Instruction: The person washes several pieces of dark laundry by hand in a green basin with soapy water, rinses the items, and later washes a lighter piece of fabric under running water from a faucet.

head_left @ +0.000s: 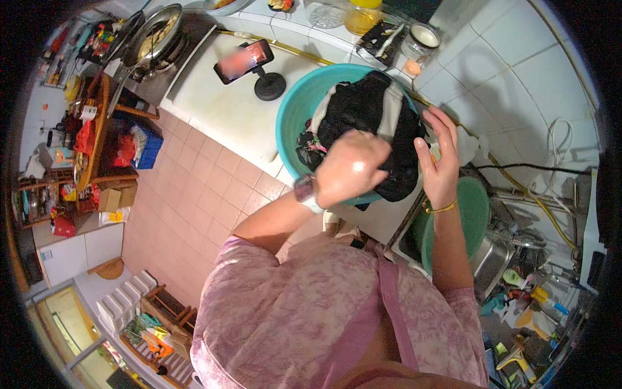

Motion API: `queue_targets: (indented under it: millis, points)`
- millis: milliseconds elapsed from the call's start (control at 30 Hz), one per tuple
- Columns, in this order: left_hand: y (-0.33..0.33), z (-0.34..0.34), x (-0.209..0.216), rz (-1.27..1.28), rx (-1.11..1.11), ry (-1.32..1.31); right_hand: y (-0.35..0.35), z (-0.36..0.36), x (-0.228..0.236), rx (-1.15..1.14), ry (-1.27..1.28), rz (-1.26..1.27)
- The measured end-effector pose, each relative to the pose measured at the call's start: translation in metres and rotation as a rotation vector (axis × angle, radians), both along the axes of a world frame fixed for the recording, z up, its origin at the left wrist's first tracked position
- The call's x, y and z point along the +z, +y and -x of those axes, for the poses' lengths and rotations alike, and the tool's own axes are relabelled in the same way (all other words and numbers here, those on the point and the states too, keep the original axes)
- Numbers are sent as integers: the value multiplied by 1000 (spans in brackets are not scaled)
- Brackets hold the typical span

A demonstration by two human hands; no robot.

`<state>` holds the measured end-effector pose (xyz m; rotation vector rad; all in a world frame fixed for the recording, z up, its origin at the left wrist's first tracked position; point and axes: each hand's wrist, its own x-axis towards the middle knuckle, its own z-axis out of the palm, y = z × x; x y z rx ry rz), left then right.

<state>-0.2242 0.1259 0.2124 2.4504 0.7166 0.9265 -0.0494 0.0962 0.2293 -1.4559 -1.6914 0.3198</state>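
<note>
A heap of black garment with a pale grey stripe (pixel 363 107) fills a round turquoise basin (pixel 288 110) on the counter. My left hand (pixel 353 167), with a dark watch at its wrist, is closed over the near part of the black cloth. Its fingertips are hidden. By the right edge of the garment is my right hand (pixel 442 159), open, with its fingers stretched and the thumb apart. A yellow bracelet circles that wrist. Small patterned cloth (pixel 312 146) shows at the basin's left side, beneath the black garment.
A green basin (pixel 483 211) stands in the sink area under my right forearm. Left of the turquoise basin, a phone (pixel 243 61) sits on a round black stand (pixel 269 85). Jars (pixel 420 42) line the tiled back ledge. A pan (pixel 159 35) is at the far left.
</note>
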Motion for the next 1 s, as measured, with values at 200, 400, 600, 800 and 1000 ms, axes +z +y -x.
queue_targets:
  millis: [200, 400, 600, 800, 1000]
  points:
    - [-22, -46, -31, -68, -50, -69, 46, 19, 5, 267, -405, 116]
    - [-33, -42, -27, 64, -223, -194, 55, -22, -32, 227, -262, 276]
    - [-23, 16, -44, 182, 359, -220, 47, -68, -61, 187, -114, 189]
    - [-16, 36, -71, 387, 464, -81, 59, -59, -52, 149, -139, 287]
    - [61, 45, -88, 557, 686, 327, 123, -31, -41, 135, -258, 519]
